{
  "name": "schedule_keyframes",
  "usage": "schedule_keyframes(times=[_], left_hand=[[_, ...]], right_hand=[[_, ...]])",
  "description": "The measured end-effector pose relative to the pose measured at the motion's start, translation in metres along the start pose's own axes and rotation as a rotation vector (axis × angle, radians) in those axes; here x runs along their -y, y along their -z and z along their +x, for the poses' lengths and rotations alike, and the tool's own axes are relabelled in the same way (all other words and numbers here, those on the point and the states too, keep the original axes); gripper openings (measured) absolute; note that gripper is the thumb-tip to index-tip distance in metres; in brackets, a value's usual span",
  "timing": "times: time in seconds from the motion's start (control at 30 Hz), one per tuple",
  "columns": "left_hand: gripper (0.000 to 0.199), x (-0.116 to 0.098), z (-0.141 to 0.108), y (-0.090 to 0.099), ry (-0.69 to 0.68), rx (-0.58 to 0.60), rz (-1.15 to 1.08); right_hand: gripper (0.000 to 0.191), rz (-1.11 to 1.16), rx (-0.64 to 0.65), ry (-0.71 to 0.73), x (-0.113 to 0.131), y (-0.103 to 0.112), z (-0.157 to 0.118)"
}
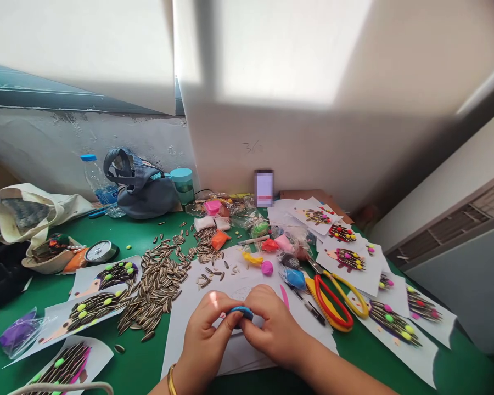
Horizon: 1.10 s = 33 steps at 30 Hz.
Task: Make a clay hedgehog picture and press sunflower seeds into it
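A small flattened piece of blue clay [242,312] is pinched between both hands above white paper [181,329] at the front centre. My left hand [208,334], with a gold bangle at the wrist, grips its left side between thumb and fingers. On its right side, the thumb and fingers of my right hand [271,326] close on the same clay. Faint drawn lines show on the paper behind the hands. An opened blue clay packet [295,278] lies just beyond my right hand, near a pink clay ball [267,267].
Sunflower seeds [160,280] are heaped left of the paper. Scissors [333,296] and pens [310,307] lie to the right. Seed-covered hedgehog cards [348,260] flank both sides. A phone [264,188], bag [148,192] and bottle [102,186] stand by the wall.
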<state>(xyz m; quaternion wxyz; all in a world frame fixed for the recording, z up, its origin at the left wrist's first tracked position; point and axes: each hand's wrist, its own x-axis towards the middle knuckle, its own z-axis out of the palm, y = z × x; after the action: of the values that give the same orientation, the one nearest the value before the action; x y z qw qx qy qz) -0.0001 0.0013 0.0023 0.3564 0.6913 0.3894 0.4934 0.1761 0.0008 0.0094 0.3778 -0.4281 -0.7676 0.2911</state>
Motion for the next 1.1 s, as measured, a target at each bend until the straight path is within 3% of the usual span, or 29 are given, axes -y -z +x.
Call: schedule_keyframes(times=[0.13,0.27,0.4,0.57,0.7,0.87,1.1], left_hand=[[0.013,0.0004,-0.0001,0.0007,0.076,-0.013,-0.044],[0.026,0.0017,-0.0004,-0.0015,0.057,-0.074,0.004],[0.009,0.0029,0.0003,-0.0016,0.06,-0.02,-0.011],[0.01,0.0024,-0.0019,0.0005,0.102,-0.036,-0.007],[0.034,0.0016,-0.0035,-0.0009,0.051,-0.091,0.038],[0.012,0.0025,-0.001,-0.0019,0.0,-0.007,0.003],[0.01,0.001,-0.0015,-0.0013,0.046,-0.026,-0.009]], right_hand=[[0.011,0.081,0.036,-0.005,-0.0011,0.0025,0.0003],[0.015,0.036,0.018,-0.017,-0.0028,0.0011,-0.0001],[0.014,0.005,0.005,-0.013,-0.0042,-0.0026,-0.0015],[0.015,0.075,0.044,-0.038,-0.0029,0.0019,0.0005],[0.012,0.049,0.029,-0.028,-0.0017,0.0027,0.0018],[0.009,-0.001,-0.008,-0.004,-0.0031,-0.003,0.0009],[0.01,0.065,0.021,-0.028,0.0012,0.004,0.0029]])
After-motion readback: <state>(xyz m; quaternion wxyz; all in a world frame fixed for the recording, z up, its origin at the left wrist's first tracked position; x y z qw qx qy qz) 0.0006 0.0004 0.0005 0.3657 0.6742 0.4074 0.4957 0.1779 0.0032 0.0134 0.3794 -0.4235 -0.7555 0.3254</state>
